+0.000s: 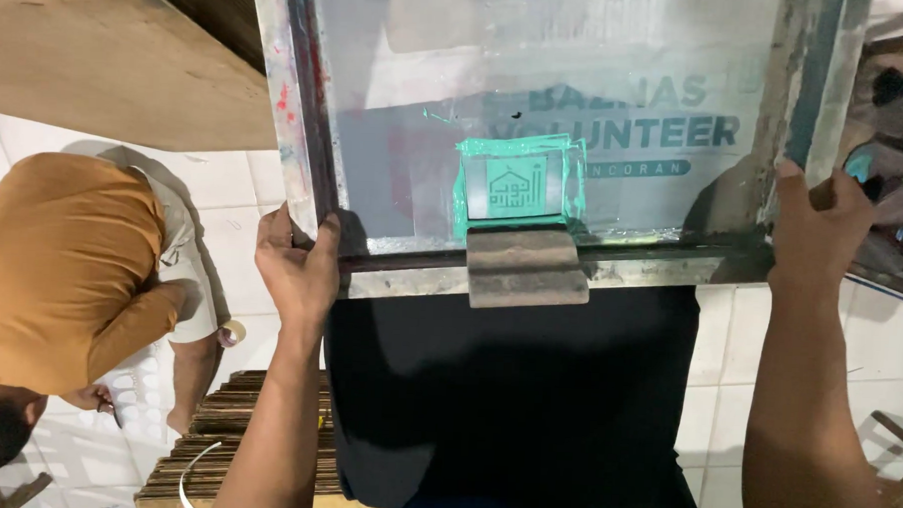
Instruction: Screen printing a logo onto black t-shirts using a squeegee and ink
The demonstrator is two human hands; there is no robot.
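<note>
A metal-framed printing screen [306, 129] with grey mesh fills the upper middle of the view. My left hand [296, 264] grips its near left corner and my right hand [817, 232] grips its near right corner. A small square design ringed with green ink [519, 186] sits near the frame's front rail. A wooden squeegee block [526, 267] rests on that rail, between my hands. Below the frame hangs dark fabric [507, 386], partly under the screen.
Another person in an orange top and headscarf [56, 270] crouches at the left on the white tiled floor [234, 186]. A stack of brown boards [220, 436] lies beside my left arm. A wooden tabletop [108, 62] juts in at upper left. Clutter sits at the right edge.
</note>
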